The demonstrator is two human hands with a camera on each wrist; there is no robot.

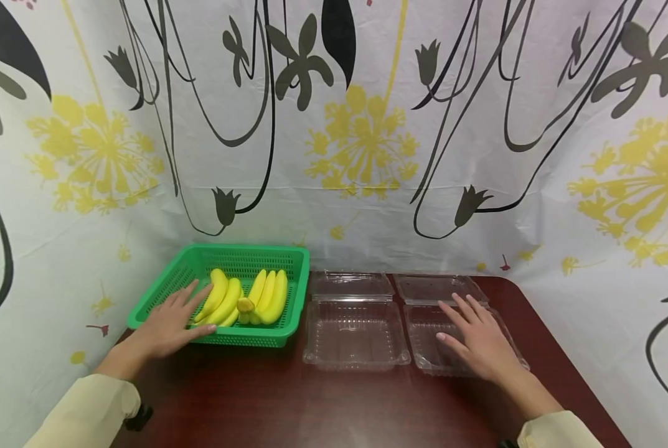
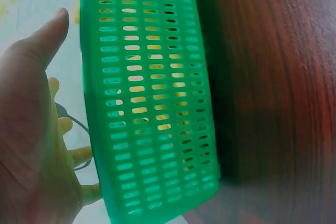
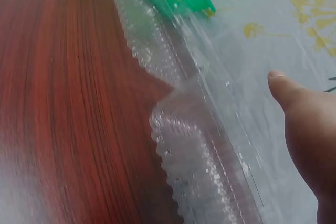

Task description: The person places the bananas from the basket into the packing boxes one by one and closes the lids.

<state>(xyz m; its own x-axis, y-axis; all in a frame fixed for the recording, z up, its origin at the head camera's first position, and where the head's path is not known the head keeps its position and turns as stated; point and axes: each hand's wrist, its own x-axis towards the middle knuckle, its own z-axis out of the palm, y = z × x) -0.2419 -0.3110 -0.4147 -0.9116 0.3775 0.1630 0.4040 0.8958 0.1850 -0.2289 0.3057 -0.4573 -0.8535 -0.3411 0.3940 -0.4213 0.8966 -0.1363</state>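
Note:
A green plastic basket [image 1: 298, 298] stands at the table's back left, holding two bunches of bananas. One yellow banana bunch [image 1: 220, 298] lies left of the other banana bunch [image 1: 270, 297]. My left hand [image 1: 168, 317], fingers spread and straight, is over the basket's near left corner; in the left wrist view it shows beside the basket's slotted wall [image 2: 152, 93]. My right hand [image 1: 475, 336] hovers with spread fingers over the right clear plastic clamshell box [image 1: 429, 339], partly hiding it. To its left sits another clear clamshell box [image 1: 356, 336], lid [image 1: 352, 285] folded back. Neither hand grips anything.
The dark reddish wooden table [image 1: 322, 410] runs from the near edge back to a hanging white cloth [image 1: 356, 230] with flower prints, which closes in the back and both sides. The right box's lid [image 1: 440, 288] lies folded back toward the cloth.

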